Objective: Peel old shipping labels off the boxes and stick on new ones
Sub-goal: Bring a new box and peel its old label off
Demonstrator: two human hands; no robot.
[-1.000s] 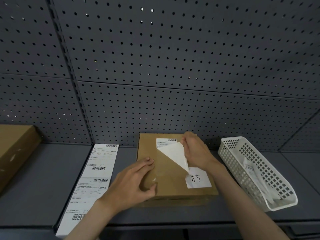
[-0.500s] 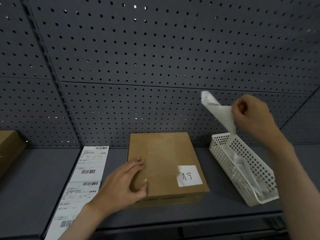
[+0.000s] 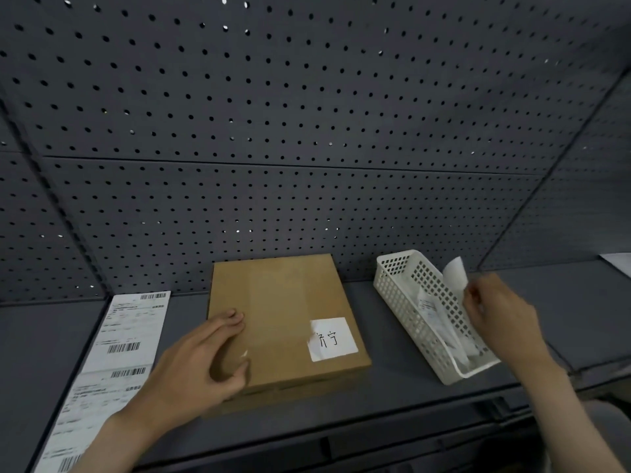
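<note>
A flat brown cardboard box (image 3: 286, 312) lies on the grey shelf. A small white handwritten sticker (image 3: 332, 339) sits at its near right corner; the rest of its top is bare. My left hand (image 3: 201, 360) rests flat on the box's near left corner. My right hand (image 3: 498, 312) pinches the peeled old label (image 3: 456, 278), curled and upright, over the right rim of the white plastic basket (image 3: 403, 302). A strip of new shipping labels (image 3: 119, 339) lies left of the box.
The basket holds other crumpled peeled labels (image 3: 440, 319). A perforated grey back panel (image 3: 307, 131) rises behind the shelf. A white sheet (image 3: 618, 262) shows at the far right edge. The shelf's front lip (image 3: 341, 445) runs just below the box.
My right hand peeled the old label fully off the box, lifted it up and right, then lowered it to the basket. My left hand stayed on the box.
</note>
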